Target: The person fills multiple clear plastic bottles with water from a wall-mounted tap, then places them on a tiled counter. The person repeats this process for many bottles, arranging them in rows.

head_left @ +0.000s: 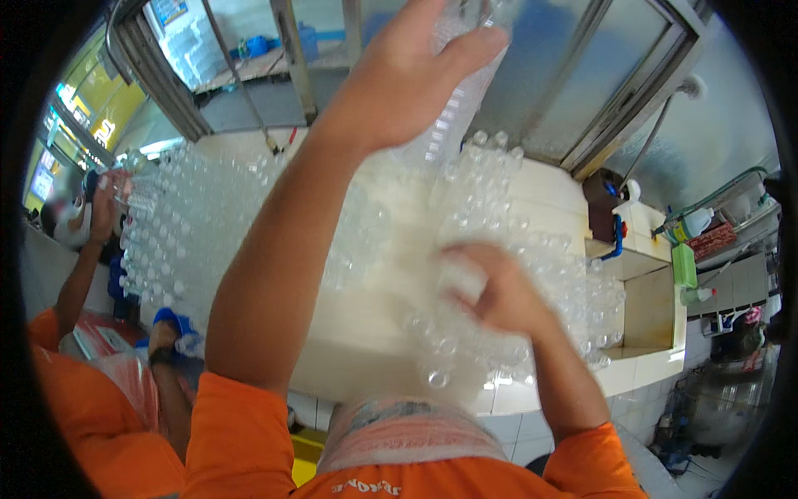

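My left hand (399,91), at the upper centre of the frame, is closed around clear, ribbed plastic bottles (457,116) held above the cream tiled desk (362,333); how many it has, I cannot tell. My right hand (503,291), right of centre, is blurred, fingers parted over the clear bottles (490,200) massed there. I see nothing gripped in it, and cannot tell whether it touches any.

I judge the step in hand to be shifting or arranging bottles. The next move seems to call for a steady left grip and the right fingers closing gently, since such light, packed bottles could topple.

Farther out, a broad bank of clear bottles with whitish tops (195,220) fills the left of the desk, and a co-worker's hand (104,208) is at its edge. At the right side sit a pale tiled basin (652,312), a blue-and-red tap (619,235) and a green box (683,264).

As for writing, I see white lettering on my orange shirt (432,476) at the bottom and a yellow sign (104,125) at upper left; I make out no label on the bottles.
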Demonstrator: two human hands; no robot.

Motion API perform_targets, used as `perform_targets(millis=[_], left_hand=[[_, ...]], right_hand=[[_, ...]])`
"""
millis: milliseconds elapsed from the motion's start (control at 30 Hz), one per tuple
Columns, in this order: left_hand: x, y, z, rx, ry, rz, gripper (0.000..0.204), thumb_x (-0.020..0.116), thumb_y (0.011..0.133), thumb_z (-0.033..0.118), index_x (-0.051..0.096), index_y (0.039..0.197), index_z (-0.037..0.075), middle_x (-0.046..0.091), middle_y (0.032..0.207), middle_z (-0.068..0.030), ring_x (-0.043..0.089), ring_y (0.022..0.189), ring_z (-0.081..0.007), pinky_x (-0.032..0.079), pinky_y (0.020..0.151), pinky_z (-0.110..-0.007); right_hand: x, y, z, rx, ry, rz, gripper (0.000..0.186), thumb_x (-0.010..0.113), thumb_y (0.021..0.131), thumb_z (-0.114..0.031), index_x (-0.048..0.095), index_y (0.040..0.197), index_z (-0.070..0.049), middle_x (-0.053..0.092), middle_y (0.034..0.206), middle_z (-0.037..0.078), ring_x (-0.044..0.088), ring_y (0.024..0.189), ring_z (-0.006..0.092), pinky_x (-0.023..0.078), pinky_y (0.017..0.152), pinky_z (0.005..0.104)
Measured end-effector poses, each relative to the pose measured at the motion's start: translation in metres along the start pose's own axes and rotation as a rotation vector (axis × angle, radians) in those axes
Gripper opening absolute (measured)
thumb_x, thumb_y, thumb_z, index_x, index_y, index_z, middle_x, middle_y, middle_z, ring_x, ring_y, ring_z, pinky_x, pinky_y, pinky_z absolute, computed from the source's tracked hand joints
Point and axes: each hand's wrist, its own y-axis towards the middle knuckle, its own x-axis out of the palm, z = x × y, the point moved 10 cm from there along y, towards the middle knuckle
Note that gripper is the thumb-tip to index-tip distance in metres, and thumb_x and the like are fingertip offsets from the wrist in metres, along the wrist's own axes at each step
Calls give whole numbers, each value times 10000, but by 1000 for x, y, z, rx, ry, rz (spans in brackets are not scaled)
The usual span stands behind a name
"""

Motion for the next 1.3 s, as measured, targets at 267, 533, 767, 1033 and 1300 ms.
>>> perform_targets(millis=[267,533,767,1033,1300], left_hand=[[6,8,-1,-201,-226,46,636,641,1052,245,375,1585,23,578,1442,-157,572,1282,-217,449,1107,-353],[10,-8,5,-148,21,-24,686,672,1024,210,350,1615,74,560,1486,-169,610,1270,-262,511,1056,-373],[-29,-83,-14,-271,403,-4,686,786,924,224,474,1519,87,619,1373,-197,663,1128,-302,549,943,-416],[-100,-268,-14,-664,399,-220,589,829,771,108,566,1294,42,603,1250,-175,602,1160,-357,506,978,-415],[-85,-380,-90,-654,908,-542,600,919,724,224,653,1261,190,391,1536,-132,225,1551,-443,216,1155,-801]], right_hand=[[90,-23,24,-74,-166,-247,439,802,818,-161,733,1247,-101,709,1193,116,611,1238,341,391,1155,603],[-131,48,16,33,178,515,396,772,820,-171,732,1176,-4,643,946,183,664,924,343,549,858,433],[-180,125,-68,-167,-228,545,401,798,818,-302,741,1029,34,692,914,226,687,876,384,560,793,423],[-178,135,-78,-195,-81,531,388,759,917,-310,746,1096,35,750,895,144,714,824,216,553,809,350],[-170,126,-73,-89,-30,561,442,742,950,-289,726,1242,42,768,1054,132,722,940,205,542,902,316]])
